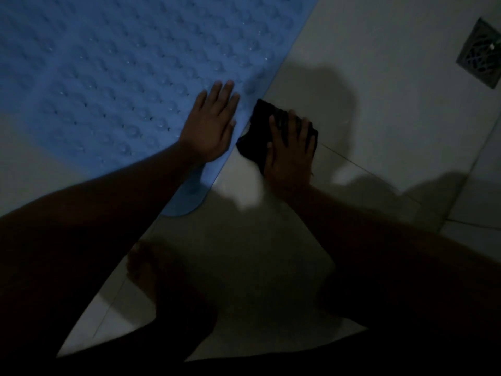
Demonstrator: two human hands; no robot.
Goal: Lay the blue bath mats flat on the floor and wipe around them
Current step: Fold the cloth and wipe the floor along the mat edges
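Note:
A blue bath mat point(113, 77) with a bumpy, dimpled surface lies flat on the pale tiled floor and fills the upper left of the view. My left hand point(210, 123) rests on the mat near its right edge, palm down with the fingers straight. Just beside that edge, a dark folded cloth point(261, 131) lies on the tile. My right hand point(288, 153) presses flat on the cloth with its fingers spread. The room is dim, and my arms cast shadows over the floor.
A square metal floor drain point(481, 54) sits in the tile at the upper right. My bare foot point(147, 270) stands on the floor near the bottom middle. Pale floor tiles point(379, 77) stretch to the right of the mat.

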